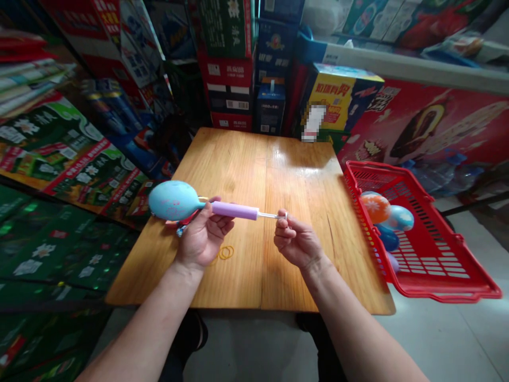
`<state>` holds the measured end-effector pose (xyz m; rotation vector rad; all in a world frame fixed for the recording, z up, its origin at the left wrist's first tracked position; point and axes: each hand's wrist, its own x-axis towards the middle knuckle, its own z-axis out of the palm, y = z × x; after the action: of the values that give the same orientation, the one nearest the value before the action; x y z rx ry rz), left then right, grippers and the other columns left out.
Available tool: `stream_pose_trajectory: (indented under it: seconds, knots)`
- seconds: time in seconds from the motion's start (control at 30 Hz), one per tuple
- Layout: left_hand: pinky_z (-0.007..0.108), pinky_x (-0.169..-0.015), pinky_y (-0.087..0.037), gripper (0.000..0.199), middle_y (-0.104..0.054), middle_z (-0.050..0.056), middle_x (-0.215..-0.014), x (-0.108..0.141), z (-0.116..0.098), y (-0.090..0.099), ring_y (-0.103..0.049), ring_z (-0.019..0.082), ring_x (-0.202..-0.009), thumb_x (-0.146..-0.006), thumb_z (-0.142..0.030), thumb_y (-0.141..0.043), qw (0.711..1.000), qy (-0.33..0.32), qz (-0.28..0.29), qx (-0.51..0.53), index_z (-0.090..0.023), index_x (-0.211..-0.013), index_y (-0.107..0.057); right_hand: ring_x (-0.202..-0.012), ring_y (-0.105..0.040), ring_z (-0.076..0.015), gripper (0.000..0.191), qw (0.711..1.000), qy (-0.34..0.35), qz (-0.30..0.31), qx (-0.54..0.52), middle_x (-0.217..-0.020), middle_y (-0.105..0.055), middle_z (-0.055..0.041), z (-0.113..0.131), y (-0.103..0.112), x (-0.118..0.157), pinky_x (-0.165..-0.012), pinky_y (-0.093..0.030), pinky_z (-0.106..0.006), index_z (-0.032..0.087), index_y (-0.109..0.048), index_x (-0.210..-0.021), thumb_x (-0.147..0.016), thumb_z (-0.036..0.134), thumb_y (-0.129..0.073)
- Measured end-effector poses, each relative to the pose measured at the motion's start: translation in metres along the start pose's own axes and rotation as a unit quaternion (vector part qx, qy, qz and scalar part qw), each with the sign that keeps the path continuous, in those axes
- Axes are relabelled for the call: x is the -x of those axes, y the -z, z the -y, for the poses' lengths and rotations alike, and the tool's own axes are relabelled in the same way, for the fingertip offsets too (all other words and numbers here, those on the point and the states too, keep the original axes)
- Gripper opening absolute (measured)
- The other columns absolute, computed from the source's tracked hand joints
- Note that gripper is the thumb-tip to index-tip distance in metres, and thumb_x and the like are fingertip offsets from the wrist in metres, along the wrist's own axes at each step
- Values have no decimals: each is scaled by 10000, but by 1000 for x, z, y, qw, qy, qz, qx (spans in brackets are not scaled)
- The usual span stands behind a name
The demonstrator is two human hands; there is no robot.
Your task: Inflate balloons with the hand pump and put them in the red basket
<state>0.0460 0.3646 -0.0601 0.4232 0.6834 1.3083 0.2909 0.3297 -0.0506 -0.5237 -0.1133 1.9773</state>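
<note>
A light-blue balloon (174,200), partly inflated, is fitted over the nozzle end of a purple balloon pump (235,210). My left hand (201,233) is closed around the joint, pinching the balloon's neck against the front of the pump. The pump lies level above the wooden table (242,170), its white rod drawn partly out to the right. My right hand (297,237) grips the handle at the end of that rod. Yellow rubber bands (226,252) lie below my left hand. Small reddish and blue items, perhaps uninflated balloons, are half hidden behind the left hand.
Right of the table is a red plastic basket (429,233) with several balloons inside, among them an orange one (375,207). Stacked cartons (228,79) stand behind the table, and green boxes (43,239) line the left. A chest freezer (421,116) stands at the back right.
</note>
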Motion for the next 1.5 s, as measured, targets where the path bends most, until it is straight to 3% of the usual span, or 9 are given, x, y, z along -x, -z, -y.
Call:
stream_pose_trajectory:
  seconds: [0.1,0.23,0.43,0.63,0.77,1.03,1.27,1.37,1.5]
  knots:
    - [327,-821,-659,227,-816,66,-1090,2,-9,-1,-788,229,-1001,-936,-355,-781,999,-37,11,0,-258,-1137,-742,-498,-534,-24,125,1000,19,13,-17,-734,-702,45,4,2,2,-509,-470,-121,171,-681,-1005,-913,121,-750]
    - [415,-861,-660,288,-795,132,-1204,12,2,-6,-775,277,-1080,-933,-328,-784,999,12,23,-19,-230,-1197,-722,-551,-597,-37,228,1000,-6,-10,-21,-795,-743,15,-11,6,-4,-550,-514,-126,168,-674,-1027,-859,114,-818]
    - [334,-797,-656,262,-808,140,-1144,13,18,-9,-791,234,-975,-933,-318,-785,999,32,2,5,-215,-1167,-727,-511,-544,-21,246,998,-30,-3,-47,-753,-714,41,-29,4,-11,-520,-474,-112,169,-656,-1025,-859,99,-822]
    - [305,-770,-657,238,-820,93,-1048,3,-8,-2,-795,218,-938,-911,-317,-804,1000,-8,-13,14,-226,-1121,-742,-478,-524,-22,178,999,-14,-3,-32,-705,-691,42,-3,1,-6,-479,-441,-121,153,-677,-997,-868,103,-790]
    - [362,-833,-662,274,-806,114,-1153,3,-18,0,-782,252,-1054,-922,-347,-793,1000,-31,-4,-1,-237,-1165,-733,-505,-566,-30,191,999,17,-2,-38,-741,-717,37,2,2,-3,-501,-485,-124,166,-685,-996,-860,102,-803]
    - [332,-817,-658,220,-804,138,-1165,9,15,-5,-791,233,-1010,-946,-294,-769,999,39,10,6,-205,-1145,-747,-540,-606,-36,291,999,-20,-10,-39,-772,-741,6,-28,5,-12,-537,-517,-115,147,-674,-1026,-814,100,-868]
    - [292,-785,-651,239,-812,112,-1116,1,-2,-1,-793,211,-955,-912,-323,-800,1000,2,-5,-1,-205,-1113,-749,-498,-545,-22,175,1000,-17,-12,-19,-734,-711,34,-5,4,-8,-501,-470,-113,155,-682,-1012,-885,113,-794]
    - [352,-853,-654,235,-809,78,-1141,1,-10,0,-776,239,-1068,-907,-329,-804,999,-47,-5,-3,-245,-1119,-745,-488,-529,-16,138,999,10,-9,-30,-718,-692,51,0,3,-5,-485,-455,-102,163,-686,-998,-904,101,-767]
    - [439,-897,-643,274,-797,128,-1184,7,-1,-3,-772,271,-1082,-930,-357,-784,1000,4,14,-22,-230,-1167,-729,-540,-602,-39,218,1000,-6,-20,-21,-764,-729,23,-13,6,-8,-538,-527,-127,161,-684,-1005,-852,111,-832]
